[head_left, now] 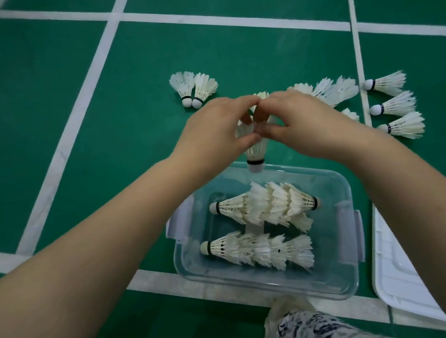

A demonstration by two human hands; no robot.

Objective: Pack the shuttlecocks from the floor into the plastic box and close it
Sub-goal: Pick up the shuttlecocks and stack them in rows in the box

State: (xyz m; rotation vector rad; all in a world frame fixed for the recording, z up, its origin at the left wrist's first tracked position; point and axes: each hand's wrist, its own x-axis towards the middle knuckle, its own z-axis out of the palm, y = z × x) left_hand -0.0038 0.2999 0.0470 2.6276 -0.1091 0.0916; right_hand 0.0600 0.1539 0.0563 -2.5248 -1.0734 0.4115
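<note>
Hovering over the far rim of the box (260,287), the left hand (211,130) and the right hand (304,127) met fingertip to fingertip. Both pinched the feathers of the held shuttlecocks (255,151), whose cork end pointed down just above that rim. Inside the box two nested rows lay crosswise, the far row (266,205) and the near row (258,249), with bare bottom showing along the near wall and at both ends. The lid (400,273) lay flat on the floor just beside the box's right edge, partly under the right forearm. A loose pair (194,87) sat beyond the left hand, a cluster (325,90) beyond the right, and three more (395,105) past the white line (355,38), corks pointing left. Open green floor (41,136) spread to the left.
</note>
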